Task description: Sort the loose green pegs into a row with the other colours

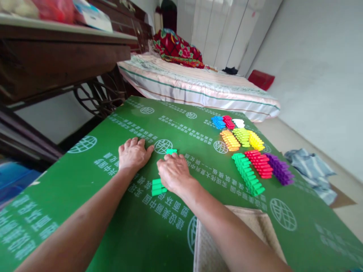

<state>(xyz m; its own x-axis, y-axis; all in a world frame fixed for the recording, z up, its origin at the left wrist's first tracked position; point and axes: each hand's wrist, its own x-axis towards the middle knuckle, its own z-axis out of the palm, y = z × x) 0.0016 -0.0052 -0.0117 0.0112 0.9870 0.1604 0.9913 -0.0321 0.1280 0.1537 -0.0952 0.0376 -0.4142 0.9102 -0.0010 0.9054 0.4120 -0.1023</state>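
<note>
My left hand [134,155] rests palm down on the green board [102,192], thumb spread from the other fingers and nothing visible in it. To its right, my right hand [174,172] is closed, its fingers curled downward. A green plastic building block [171,151] shows just past those fingertips and appears to be in their grip, though the contact is hidden. More green blocks [157,187] lie side by side beneath and left of my right wrist, partly covered by the hand.
At the right, building blocks stand in colour groups: green [248,173], red [259,163], purple [280,169], orange [230,140], yellow [256,140], blue [218,122] and others. A beige cloth [210,241] lies under my right forearm. A dark wooden table [65,56] and bed [198,83] border the board.
</note>
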